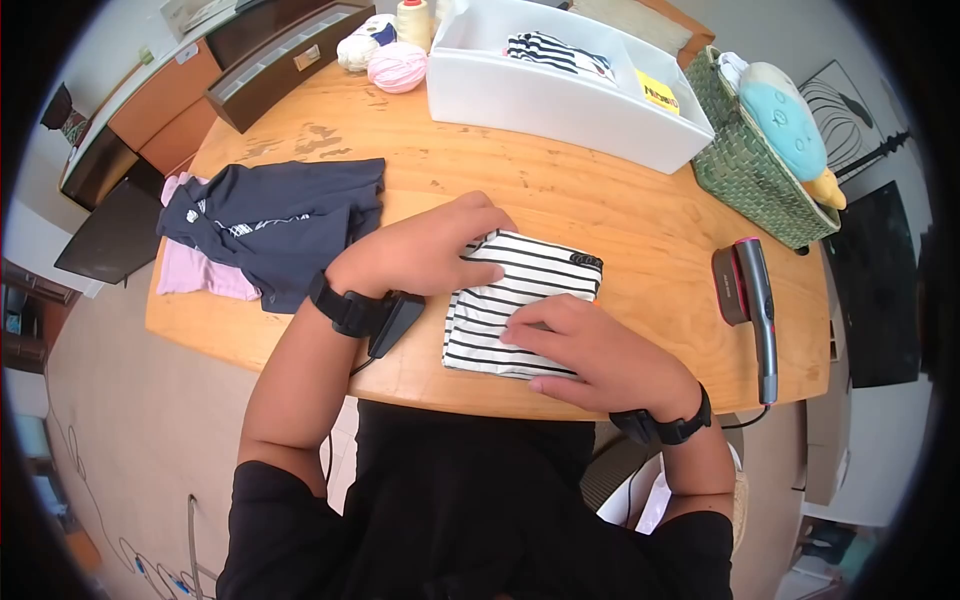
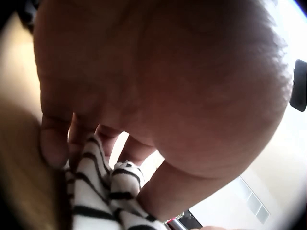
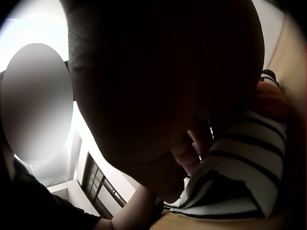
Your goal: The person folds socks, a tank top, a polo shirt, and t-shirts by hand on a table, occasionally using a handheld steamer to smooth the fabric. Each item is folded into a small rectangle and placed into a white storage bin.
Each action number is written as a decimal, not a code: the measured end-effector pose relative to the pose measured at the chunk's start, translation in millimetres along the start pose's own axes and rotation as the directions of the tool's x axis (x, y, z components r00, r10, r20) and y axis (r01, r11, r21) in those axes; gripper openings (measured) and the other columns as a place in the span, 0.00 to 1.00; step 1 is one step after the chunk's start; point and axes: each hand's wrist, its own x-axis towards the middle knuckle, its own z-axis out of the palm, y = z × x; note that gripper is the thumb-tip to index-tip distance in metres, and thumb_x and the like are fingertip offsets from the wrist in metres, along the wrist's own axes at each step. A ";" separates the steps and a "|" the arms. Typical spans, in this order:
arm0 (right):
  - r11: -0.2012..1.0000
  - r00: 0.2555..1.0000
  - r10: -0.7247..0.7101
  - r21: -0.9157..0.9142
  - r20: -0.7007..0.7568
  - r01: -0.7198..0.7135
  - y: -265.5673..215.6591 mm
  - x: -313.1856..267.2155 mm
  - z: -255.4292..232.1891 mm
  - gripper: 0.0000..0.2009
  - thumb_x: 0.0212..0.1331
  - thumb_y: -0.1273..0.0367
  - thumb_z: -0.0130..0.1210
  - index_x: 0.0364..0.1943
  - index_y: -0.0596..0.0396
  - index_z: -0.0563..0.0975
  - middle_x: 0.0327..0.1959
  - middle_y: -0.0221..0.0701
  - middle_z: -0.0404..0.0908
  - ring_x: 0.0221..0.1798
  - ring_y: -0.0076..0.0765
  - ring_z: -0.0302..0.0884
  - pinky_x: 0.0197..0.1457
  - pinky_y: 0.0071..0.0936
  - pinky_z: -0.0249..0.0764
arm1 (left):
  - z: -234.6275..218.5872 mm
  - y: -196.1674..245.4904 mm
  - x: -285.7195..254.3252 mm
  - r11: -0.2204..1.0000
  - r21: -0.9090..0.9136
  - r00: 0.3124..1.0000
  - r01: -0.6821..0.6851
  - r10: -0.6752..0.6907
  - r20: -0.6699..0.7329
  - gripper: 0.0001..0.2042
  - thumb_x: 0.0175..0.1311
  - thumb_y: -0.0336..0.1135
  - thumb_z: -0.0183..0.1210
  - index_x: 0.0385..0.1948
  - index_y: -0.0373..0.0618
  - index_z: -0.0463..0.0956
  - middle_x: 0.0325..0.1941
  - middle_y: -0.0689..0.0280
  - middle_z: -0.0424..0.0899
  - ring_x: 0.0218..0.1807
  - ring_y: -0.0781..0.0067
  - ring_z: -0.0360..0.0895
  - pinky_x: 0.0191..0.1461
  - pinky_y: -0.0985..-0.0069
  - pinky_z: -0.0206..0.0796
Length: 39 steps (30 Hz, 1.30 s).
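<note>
A folded white garment with black stripes [image 1: 520, 270] lies near the table's front edge, with a dark patch at its far right corner. My left hand [image 1: 430, 245] is at its far left corner. Its thumb and fingers pinch the cloth, which bunches up between them in the left wrist view [image 2: 93, 191]. My right hand [image 1: 610, 355] rests on the garment's near right part, fingers spread over the stripes and one fingertip at the near edge. In the right wrist view, the striped cloth [image 3: 249, 153] rises in a fold beside the shadowed fingers.
Dark and pink clothes [image 1: 290, 215] lie at the left. A white bin [image 1: 560, 110] with striped cloth inside stands at the back, beside yarn balls [image 1: 397, 67] and a brown divided box [image 1: 290, 65]. At right are a woven basket [image 1: 755, 180] and a corded handheld steamer [image 1: 762, 320].
</note>
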 end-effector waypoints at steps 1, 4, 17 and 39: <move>1.000 1.000 -0.019 -0.006 0.011 0.019 1.8 -1.2 1.3 0.25 0.61 0.67 0.67 0.63 0.55 0.78 0.62 0.40 0.78 0.65 0.52 0.74 0.69 0.47 0.71 | -0.3 0.2 -0.2 1.000 0.014 1.000 0.023 -0.024 0.004 0.21 0.70 0.33 0.67 0.62 0.38 0.77 0.57 0.58 0.76 0.61 0.59 0.78 0.67 0.67 0.72; 0.997 0.998 -0.055 -0.050 -0.017 0.054 1.9 -8.1 5.8 0.24 0.61 0.67 0.67 0.63 0.55 0.78 0.63 0.40 0.78 0.68 0.51 0.73 0.72 0.48 0.69 | 0.3 0.8 0.4 0.998 0.043 0.999 0.046 -0.046 -0.002 0.20 0.70 0.35 0.67 0.60 0.37 0.77 0.57 0.57 0.76 0.60 0.58 0.78 0.66 0.67 0.72; 0.950 0.952 0.260 -0.136 -0.160 -0.282 47.3 -14.9 -32.9 0.44 0.61 0.57 0.69 0.79 0.59 0.62 0.75 0.51 0.66 0.78 0.59 0.60 0.82 0.49 0.56 | 4.9 12.4 5.4 0.983 0.160 0.995 0.089 -0.080 -0.066 0.22 0.63 0.46 0.72 0.47 0.36 0.80 0.45 0.52 0.80 0.49 0.55 0.79 0.55 0.66 0.72; 0.579 0.901 0.368 0.815 -0.231 -0.027 172.1 17.3 -46.1 0.19 0.76 0.70 0.59 0.66 0.62 0.77 0.58 0.32 0.84 0.60 0.26 0.81 0.68 0.27 0.77 | -34.2 53.3 -0.2 0.882 -0.472 0.962 -0.002 -0.126 -0.240 0.23 0.69 0.27 0.67 0.65 0.39 0.75 0.59 0.66 0.83 0.61 0.78 0.78 0.67 0.75 0.69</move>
